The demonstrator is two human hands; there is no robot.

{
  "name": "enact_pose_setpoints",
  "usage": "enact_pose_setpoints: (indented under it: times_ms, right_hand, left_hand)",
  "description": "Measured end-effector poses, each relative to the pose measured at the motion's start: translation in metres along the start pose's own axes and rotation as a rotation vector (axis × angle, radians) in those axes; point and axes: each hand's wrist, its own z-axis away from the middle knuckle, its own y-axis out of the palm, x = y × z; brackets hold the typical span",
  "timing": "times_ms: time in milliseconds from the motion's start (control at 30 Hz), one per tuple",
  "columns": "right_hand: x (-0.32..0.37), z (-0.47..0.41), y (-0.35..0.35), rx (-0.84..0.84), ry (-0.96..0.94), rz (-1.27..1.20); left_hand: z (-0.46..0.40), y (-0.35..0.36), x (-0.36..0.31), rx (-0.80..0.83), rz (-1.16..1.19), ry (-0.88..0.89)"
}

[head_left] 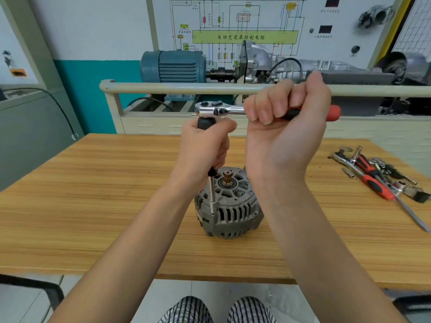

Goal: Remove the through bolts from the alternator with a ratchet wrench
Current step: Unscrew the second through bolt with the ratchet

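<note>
A grey alternator [229,214] stands on the wooden table [93,206], shaft end up. A long extension bar [212,197] rises from a bolt at its left rim. My left hand [205,148] grips the black handle of that bar. On top sits the chrome ratchet wrench [219,110], lying level and pointing right. My right hand [286,117] is curled round its red and black handle, palm toward me. The bolt head is hidden under the socket.
A heap of loose tools [382,178], with red-handled screwdrivers and sockets, lies at the table's right side. Behind the table runs a beige rail [163,87], with a blue motor [172,66] and a gearbox rig beyond. My knees show below the table edge.
</note>
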Motion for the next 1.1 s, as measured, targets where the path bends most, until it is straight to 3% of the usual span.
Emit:
enact_pose_setpoints:
  times_ms: [133,267,367,433,567,733,833,967,1100]
  right_hand:
    - [0.006,-0.024,-0.005,-0.063,0.209,-0.116]
    - [-0.006,-0.057,-0.013,-0.133,0.675,-0.350]
    - [-0.016,-0.074,-0.019,-0.145,0.924,-0.375]
    - [-0.018,-0.080,-0.022,-0.139,0.971,-0.388]
    - [-0.009,-0.072,-0.020,-0.138,0.825,-0.469]
    - [0.007,-0.032,-0.008,-0.167,0.224,-0.168]
    - [0.004,-0.006,-0.003,-0.095,0.018,-0.076]
    - [0.004,-0.006,-0.002,-0.050,0.000,-0.064]
    - [0.003,-0.035,-0.005,-0.117,0.259,-0.120]
  left_hand:
    - [0.000,-0.012,-0.003,0.288,0.058,-0.006]
    - [-0.002,-0.017,-0.004,0.565,0.149,-0.063]
    - [-0.004,-0.013,-0.003,0.652,0.178,-0.100]
    - [-0.005,-0.012,-0.002,0.660,0.178,-0.111]
    - [-0.002,-0.008,-0.001,0.511,0.087,-0.082]
    - [0.002,-0.001,-0.001,0.203,0.059,-0.047]
    - [0.001,0.002,0.000,0.090,0.009,-0.040]
    - [0.000,-0.003,0.000,0.129,-0.008,-0.037]
    - [-0.003,-0.012,-0.006,0.305,0.027,0.021]
